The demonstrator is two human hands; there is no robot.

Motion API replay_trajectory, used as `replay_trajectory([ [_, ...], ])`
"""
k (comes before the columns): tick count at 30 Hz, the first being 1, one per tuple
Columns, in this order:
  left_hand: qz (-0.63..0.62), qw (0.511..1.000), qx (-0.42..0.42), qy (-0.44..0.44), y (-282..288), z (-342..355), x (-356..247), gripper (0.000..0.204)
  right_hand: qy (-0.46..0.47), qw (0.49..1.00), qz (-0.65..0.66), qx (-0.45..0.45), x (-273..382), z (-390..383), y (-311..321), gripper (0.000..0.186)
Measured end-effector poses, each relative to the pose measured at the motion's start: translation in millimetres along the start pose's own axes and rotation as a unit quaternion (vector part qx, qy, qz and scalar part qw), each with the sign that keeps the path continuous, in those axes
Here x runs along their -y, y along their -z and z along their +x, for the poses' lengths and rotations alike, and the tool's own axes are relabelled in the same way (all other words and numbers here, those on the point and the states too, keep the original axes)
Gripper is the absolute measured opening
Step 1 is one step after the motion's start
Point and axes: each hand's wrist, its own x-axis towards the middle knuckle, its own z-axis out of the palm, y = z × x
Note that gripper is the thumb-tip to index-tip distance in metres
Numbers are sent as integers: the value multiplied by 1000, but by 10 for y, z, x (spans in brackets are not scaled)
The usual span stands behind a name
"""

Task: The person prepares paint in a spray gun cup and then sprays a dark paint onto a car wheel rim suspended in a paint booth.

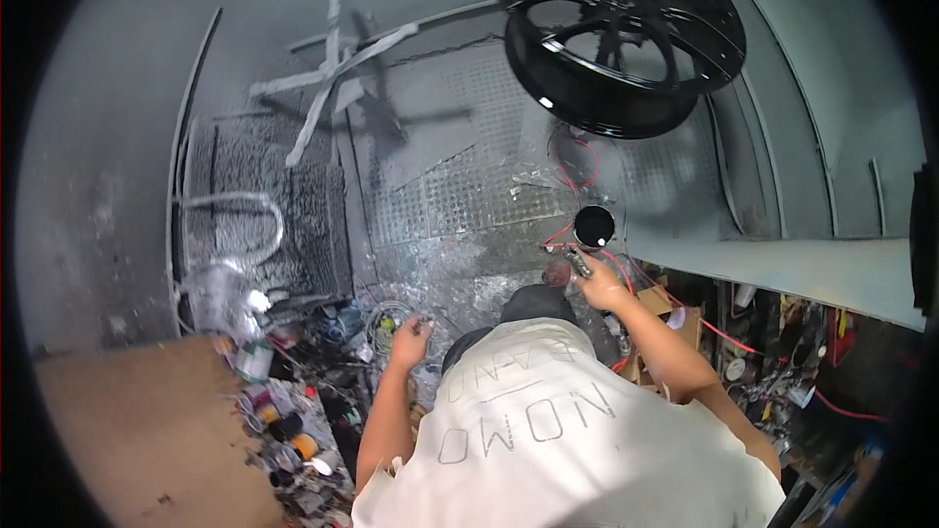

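My right hand (600,284) is closed round the handle of a spray gun (577,262), held out in front of me. A round black cup (594,226) sits at the gun's far end, and a red air hose (615,264) runs close by it. Off to the left, my left hand (412,337) hangs low with its fingers loosely bent and a little apart; I see nothing held in it. Ahead and to the right, a glossy black wheel rim (626,34) is raised above the floor, tilted, beyond the gun and apart from it.
A grey taped cross-shaped stand (335,68) is at the far left. Below it are a dark textured panel (269,220) and a brown board (147,430). Cluttered cans and bottles (284,425) lie at left; more clutter (768,372) fills the right beneath a pale ledge (782,269).
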Motion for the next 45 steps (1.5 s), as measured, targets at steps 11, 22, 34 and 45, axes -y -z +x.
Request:
replay_trajectory([
  [11, -21, 989, -117, 88, -639, -2518, 3311, 32, 91, 977, -165, 100, 1229, -127, -1735, 33],
  [22, -401, 664, -427, 464, -1802, -4664, 4136, 16, 66, 960, 77, 261, 3205, 34, -3505, 29],
  [34, -410, 721, -274, 487, -3468, -3578, 2366, 38, 8, 935, 192, 298, 6038, 561, -5983, 49],
  [45, -530, 416, -500, 544, -1511, -3392, 1971, 53, -54, 899, 233, 367, 6905, 1858, -7465, 52],
])
